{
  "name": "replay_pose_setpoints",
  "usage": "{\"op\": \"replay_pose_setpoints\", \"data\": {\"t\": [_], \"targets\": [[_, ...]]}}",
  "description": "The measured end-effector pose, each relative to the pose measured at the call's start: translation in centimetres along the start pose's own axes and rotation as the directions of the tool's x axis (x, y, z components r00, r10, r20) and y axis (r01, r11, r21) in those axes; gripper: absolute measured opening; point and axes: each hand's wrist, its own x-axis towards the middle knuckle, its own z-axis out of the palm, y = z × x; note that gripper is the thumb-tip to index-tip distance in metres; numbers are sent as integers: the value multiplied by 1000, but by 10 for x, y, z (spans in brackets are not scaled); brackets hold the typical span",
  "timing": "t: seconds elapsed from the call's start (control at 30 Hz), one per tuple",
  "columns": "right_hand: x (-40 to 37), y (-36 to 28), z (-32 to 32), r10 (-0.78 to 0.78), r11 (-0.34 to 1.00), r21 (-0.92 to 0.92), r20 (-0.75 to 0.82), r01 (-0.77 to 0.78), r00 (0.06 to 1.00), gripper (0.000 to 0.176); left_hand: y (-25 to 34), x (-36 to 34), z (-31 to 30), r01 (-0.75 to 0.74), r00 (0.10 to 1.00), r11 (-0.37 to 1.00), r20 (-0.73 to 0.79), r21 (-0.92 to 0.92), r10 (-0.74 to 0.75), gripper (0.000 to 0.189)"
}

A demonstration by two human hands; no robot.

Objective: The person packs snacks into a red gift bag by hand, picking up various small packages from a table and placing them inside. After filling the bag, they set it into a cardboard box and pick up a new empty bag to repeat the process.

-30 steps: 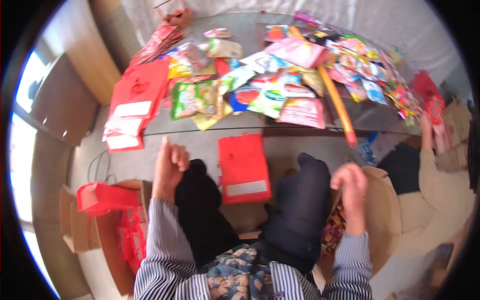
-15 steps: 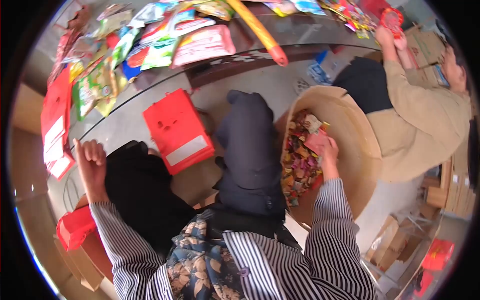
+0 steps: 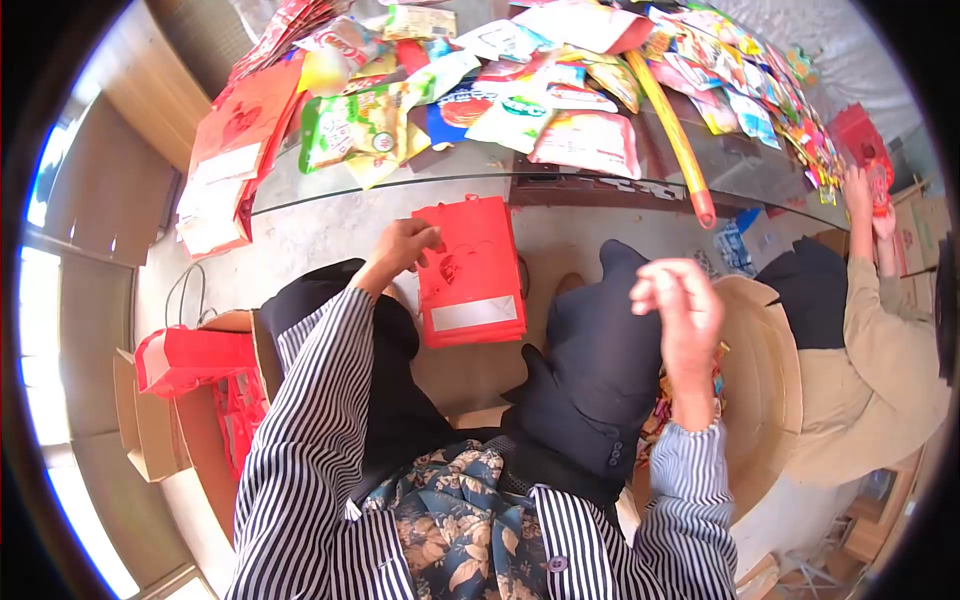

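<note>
My left hand [image 3: 404, 250] has its fingers bent and pinched at the upper left edge of a red paper gift bag [image 3: 468, 262], the top one of a small stack lying flat near my knees. My right hand [image 3: 685, 315] is raised over the near side of a large round cardboard container [image 3: 765, 350], with fingers curled together; I cannot tell what they hold. Small wrapped candies [image 3: 655, 415] show in the container below this wrist, partly hidden by my hand and sleeve.
Ahead, a glass-topped table [image 3: 330, 195] carries many snack packets [image 3: 585, 140], red bags [image 3: 235, 150] and a long orange-yellow stick-shaped pack [image 3: 672, 140]. At left stands a carton [image 3: 200, 430] with red bags. A person [image 3: 880, 350] at right holds a red item [image 3: 880, 185].
My right hand has come up out of the candies; the pink packet it touched is out of sight. My left hand has moved right to the red bag. The view has shifted left.
</note>
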Motion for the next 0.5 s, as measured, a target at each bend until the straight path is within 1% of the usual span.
{"op": "replay_pose_setpoints", "data": {"t": [0.03,0.13,0.17,0.2,0.23,0.27,0.3,0.33,0.37,0.4,0.47,0.5], "targets": [[8,-1,19,4,1000,14,64,-5,998,18,-7,8,1,28,1000,999,0,23,-28,32],[22,12,69,43,989,131,181,-68,982,16,-25,28,3,102,994,988,-40,115,-98,35],[25,19,81,60,980,175,213,-98,975,15,-34,36,5,68,995,988,-75,140,-58,37],[27,26,91,70,978,177,216,-110,974,14,-46,44,8,36,994,986,-110,166,-18,38],[26,36,98,80,988,108,216,-106,973,13,-59,52,10,9,989,981,-143,193,19,40],[22,40,99,73,997,-22,232,-70,970,13,-68,64,9,-3,991,963,-130,271,39,45],[23,47,101,78,987,-156,251,-39,965,12,-84,78,10,-35,979,937,-176,347,102,46],[23,44,100,83,975,-221,261,-24,962,9,-87,86,14,-77,961,901,-209,427,181,47],[23,46,100,74,971,-238,263,-10,962,8,-89,95,18,-116,934,855,-237,505,267,47],[24,48,100,65,967,-256,267,5,962,7,-83,100,19,-80,952,893,-232,444,201,48],[27,51,101,43,957,-288,277,40,960,5,-95,121,23,-140,942,877,-212,460,262,46],[30,50,101,57,956,-292,277,28,959,5,-95,125,23,-168,935,867,-203,469,292,45]]}}
